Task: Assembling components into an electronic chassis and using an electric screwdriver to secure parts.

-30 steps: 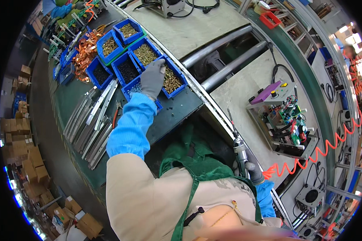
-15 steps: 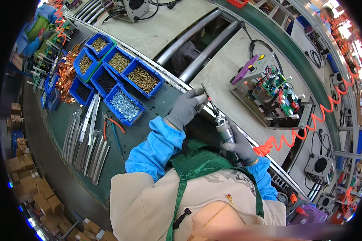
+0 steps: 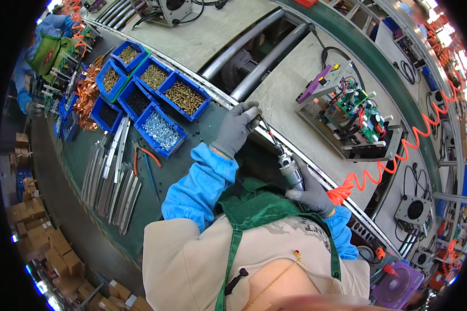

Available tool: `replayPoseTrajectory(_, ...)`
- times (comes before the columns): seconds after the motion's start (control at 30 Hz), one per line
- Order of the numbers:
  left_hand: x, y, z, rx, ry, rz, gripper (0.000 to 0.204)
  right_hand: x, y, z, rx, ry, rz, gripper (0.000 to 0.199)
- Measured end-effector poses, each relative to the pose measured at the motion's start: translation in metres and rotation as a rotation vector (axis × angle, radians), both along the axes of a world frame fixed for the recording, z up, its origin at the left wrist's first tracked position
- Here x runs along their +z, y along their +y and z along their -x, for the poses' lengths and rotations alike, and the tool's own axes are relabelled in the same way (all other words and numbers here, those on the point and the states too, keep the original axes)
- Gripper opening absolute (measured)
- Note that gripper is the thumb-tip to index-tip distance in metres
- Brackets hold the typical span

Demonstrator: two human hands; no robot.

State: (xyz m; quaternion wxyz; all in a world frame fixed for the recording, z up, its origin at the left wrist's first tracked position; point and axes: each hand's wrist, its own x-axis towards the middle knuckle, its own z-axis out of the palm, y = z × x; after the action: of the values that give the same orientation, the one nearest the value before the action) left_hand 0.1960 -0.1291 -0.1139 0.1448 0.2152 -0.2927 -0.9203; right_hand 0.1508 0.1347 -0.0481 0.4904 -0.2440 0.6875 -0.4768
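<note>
STEP: judged loading the driver tip, next move needs the bit steadied | dark green table | open circuit-board assembly on grey tray well apart | blue screw bins | silver powered screwdriver, right hand wrapped shut round it | left hand pinched closed at its bit; what it pinches is too small to tell.
</note>
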Motion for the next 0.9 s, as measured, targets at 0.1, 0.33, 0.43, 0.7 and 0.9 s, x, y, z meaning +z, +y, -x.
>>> replayPoseTrajectory(0.1, 0.005, -0.004, 0.000, -0.013, -0.087, 0.158, 0.022, 0.005, -0.002, 0.000, 0.033, 0.091, -0.054, 0.100)
replayPoseTrajectory(0.33, 0.011, -0.008, -0.007, -0.089, -0.059, 0.210, 0.036, 0.002, -0.003, -0.001, -0.042, -0.130, 0.079, 0.102)
replayPoseTrajectory(0.43, 0.013, -0.008, -0.009, -0.126, -0.055, 0.239, 0.038, 0.000, 0.003, 0.001, -0.051, -0.328, 0.083, 0.106)
replayPoseTrajectory(0.7, 0.020, 0.004, -0.012, -0.127, -0.004, 0.153, 0.028, 0.000, -0.003, -0.002, -0.010, -0.359, -0.018, 0.073)
replayPoseTrajectory(0.9, 0.021, -0.006, -0.032, 0.044, 0.044, 0.249, 0.025, 0.003, -0.022, -0.001, -0.091, -0.452, -0.079, 0.083)
